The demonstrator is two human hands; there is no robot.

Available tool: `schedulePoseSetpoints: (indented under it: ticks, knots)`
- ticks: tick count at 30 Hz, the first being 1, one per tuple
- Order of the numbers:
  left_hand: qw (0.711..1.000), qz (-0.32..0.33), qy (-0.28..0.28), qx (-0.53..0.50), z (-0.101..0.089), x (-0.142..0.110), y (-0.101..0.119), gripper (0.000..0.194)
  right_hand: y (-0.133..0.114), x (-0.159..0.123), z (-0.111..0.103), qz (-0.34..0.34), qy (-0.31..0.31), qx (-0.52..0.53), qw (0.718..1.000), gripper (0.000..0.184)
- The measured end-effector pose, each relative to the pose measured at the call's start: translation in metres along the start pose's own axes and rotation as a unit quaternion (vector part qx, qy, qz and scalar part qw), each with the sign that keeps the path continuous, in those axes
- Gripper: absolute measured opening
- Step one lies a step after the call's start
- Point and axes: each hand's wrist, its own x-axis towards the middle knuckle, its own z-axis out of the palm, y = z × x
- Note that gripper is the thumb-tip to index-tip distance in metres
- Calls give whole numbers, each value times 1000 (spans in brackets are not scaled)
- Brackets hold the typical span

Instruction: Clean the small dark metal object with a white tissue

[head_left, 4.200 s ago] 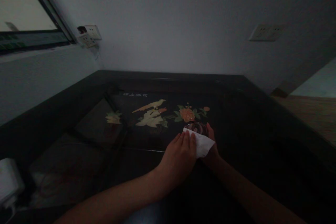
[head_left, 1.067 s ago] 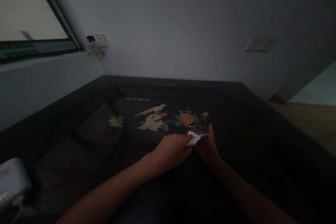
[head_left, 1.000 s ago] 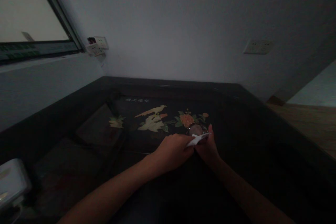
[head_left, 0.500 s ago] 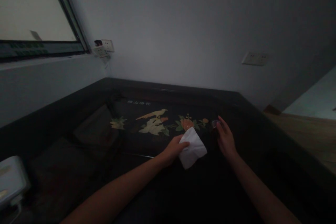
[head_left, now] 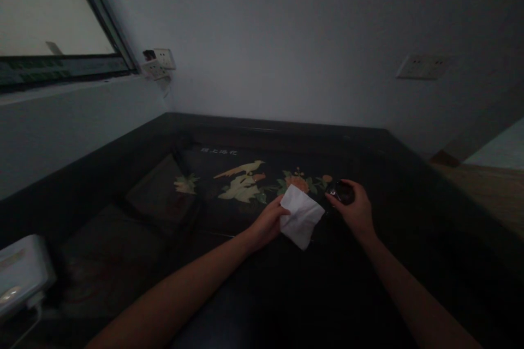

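Note:
The room is dim. My left hand [head_left: 267,222] pinches a white tissue [head_left: 302,216] by its left edge, just above a black tabletop [head_left: 368,283] inlaid with a bird and flowers [head_left: 262,181]. My right hand [head_left: 355,209] is curled around a small dark round object [head_left: 343,192], held just right of the tissue near the orange flower. What the object is stays hard to make out.
A white wall with a socket plate [head_left: 426,66] stands behind the table. More sockets [head_left: 158,61] sit in the left corner beside a window [head_left: 45,16]. A white device [head_left: 22,275] lies at the lower left. Wooden floor [head_left: 495,191] shows at right.
My hands were together, the tissue pressed on the small round object. Now they have parted: the left draws the tissue away to the left, the right carries the object to the right.

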Motion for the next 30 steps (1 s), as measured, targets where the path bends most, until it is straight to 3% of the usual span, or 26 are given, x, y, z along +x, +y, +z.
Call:
schedulePoseSetpoints:
  ticks: [4,17,30]
  knots:
    - [1000,3,-7,3,2,-1,1,48,-1,0,-1,-33,-6,-36,999,60]
    - [999,-3,-14,50,-1,0,-3,46,3,-1,1,-49,-38,-64,996,63]
    - [999,-12,25,36,6,-5,4,44,4,-1,2,-65,-62,-68,994,64]
